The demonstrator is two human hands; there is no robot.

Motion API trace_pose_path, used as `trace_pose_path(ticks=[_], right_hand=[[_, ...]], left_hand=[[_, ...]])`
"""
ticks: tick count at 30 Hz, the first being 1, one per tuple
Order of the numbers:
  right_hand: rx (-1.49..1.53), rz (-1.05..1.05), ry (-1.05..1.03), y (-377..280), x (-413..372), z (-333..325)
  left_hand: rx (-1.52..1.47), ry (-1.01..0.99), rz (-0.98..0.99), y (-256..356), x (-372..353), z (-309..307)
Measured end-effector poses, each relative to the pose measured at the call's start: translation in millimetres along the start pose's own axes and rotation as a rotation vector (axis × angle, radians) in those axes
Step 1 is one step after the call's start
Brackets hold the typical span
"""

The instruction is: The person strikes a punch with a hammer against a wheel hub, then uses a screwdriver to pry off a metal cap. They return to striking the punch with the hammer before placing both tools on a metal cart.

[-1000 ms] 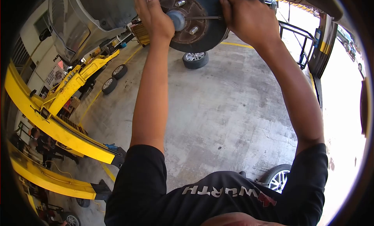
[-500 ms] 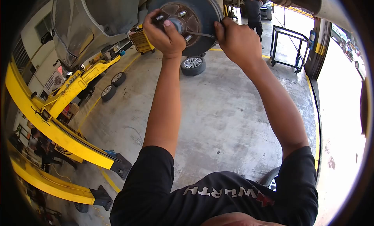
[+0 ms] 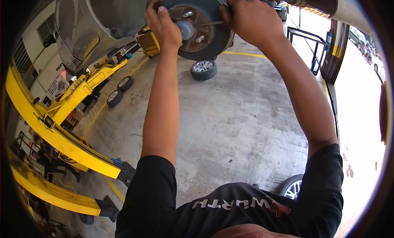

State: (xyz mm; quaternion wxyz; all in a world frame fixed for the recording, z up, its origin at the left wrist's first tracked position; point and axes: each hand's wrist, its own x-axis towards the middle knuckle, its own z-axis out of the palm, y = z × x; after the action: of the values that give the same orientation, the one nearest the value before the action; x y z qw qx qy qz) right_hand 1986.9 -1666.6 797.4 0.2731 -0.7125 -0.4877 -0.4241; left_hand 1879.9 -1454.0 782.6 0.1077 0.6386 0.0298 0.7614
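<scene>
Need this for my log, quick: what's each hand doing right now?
Left hand: closed on the left edge of the brake disc.
Right hand: closed on a thin tool.

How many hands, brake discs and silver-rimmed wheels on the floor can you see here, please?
Hands: 2, the left hand and the right hand
brake disc: 1
silver-rimmed wheels: 4
Total: 7
</scene>
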Motion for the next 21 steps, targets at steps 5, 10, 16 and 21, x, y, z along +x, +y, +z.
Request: trace_pose_path(ticks=[5,10,16,21], right_hand=[[-0.003,0.041,-0.003,-17,-1,-26],[-0.044,0.029,-0.026,-17,-1,-23],[-0.064,-0.021,-0.085,-26,4,-35],[-0.051,0.063,0.024,-10,10,-3]], left_hand=[[0.114,-0.004,-0.004,7,-1,-1],[0.103,-0.018,-0.006,9,-3,-2],[0.168,-0.017,-0.114,4,0,-2],[0.151,0.031,-0.099,-1,0,2]])
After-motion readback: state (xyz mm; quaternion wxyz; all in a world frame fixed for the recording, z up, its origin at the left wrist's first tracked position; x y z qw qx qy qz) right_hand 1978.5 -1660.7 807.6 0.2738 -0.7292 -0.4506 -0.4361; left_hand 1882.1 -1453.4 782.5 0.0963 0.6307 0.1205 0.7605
